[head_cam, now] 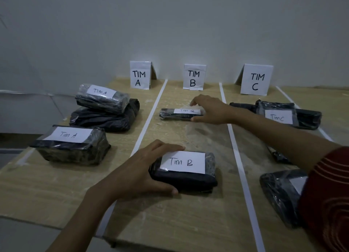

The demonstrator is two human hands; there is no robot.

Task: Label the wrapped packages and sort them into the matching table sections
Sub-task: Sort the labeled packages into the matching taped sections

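The left hand [136,173] gripped the left end of the near B pack [183,162], fingers curled over its top edge and the thumb along its near side. The pack lay flat on the table [188,223], its white label reading "Tim B". Straight beyond that hand, the right hand [211,110] held the right end of the far B pack [177,114], fingers on the far edge and the thumb on the near edge. Both packs sat between the two tape lines [149,117]. Beyond the right hand stood the B sign [193,77], with the A sign [139,76] to its left and the C sign [255,80] to its right.

Left of the left hand, across a tape line, lay an A pack [69,144]. Further off, a second A pack [103,97] rested tilted on a black pack [105,117] showing no label. Right of the right hand, across the other line, lay a C pack [283,115]. Near the red sleeve [328,195] lay another pack [281,193], its label partly hidden.
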